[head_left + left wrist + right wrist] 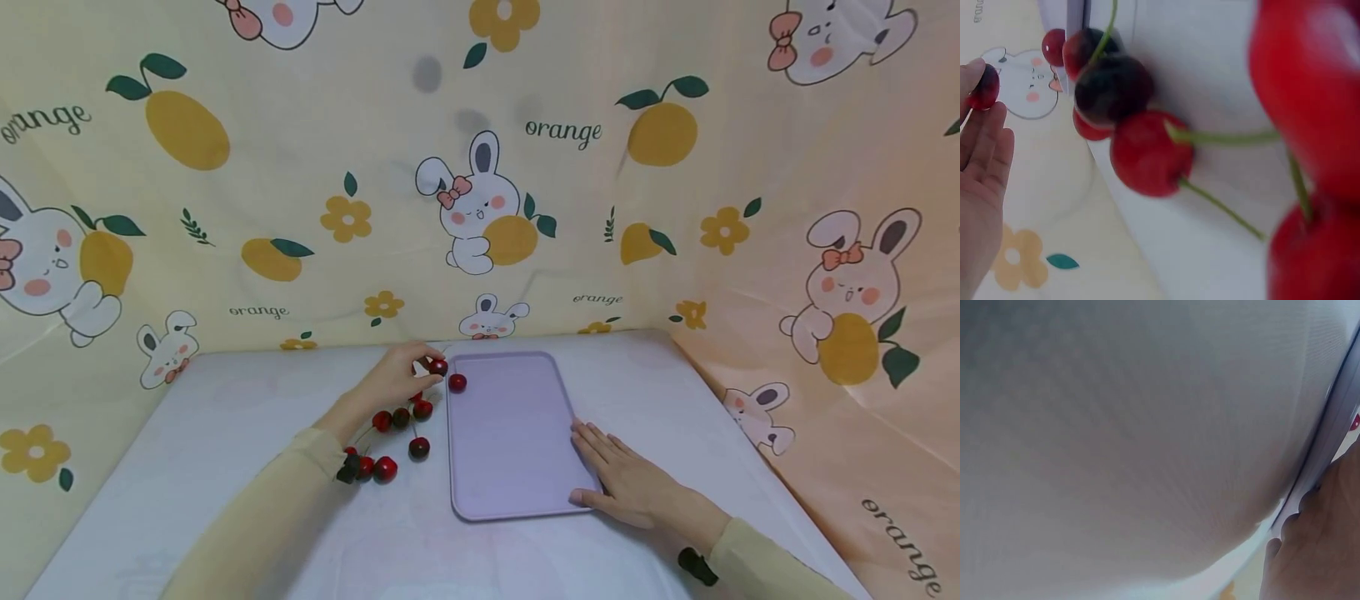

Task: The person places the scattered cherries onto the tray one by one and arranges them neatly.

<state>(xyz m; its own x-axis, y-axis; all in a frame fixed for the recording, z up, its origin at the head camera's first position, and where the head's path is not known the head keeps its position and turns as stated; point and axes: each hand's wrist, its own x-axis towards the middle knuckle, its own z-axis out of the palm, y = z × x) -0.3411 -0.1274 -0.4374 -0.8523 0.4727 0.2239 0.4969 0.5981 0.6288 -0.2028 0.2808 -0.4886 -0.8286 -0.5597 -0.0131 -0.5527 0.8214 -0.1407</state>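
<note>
Between thumb and fingers, my left hand (395, 377) pinches a dark red cherry (438, 367) just beside the far left corner of a lilac tray (510, 442). One cherry (457, 382) lies on the tray near that corner. In the left wrist view the held cherry (985, 87) shows at the fingertips. My right hand (630, 479) rests along the tray's right edge with its fingers straight. The right wrist view shows that hand (1319, 544) against the tray's side.
Several cherries (386, 469) with green stems lie on the white tabletop (300, 517) left of the tray, below the left forearm. A patterned cloth (337, 125) with rabbits and oranges hangs behind the table and along its right side.
</note>
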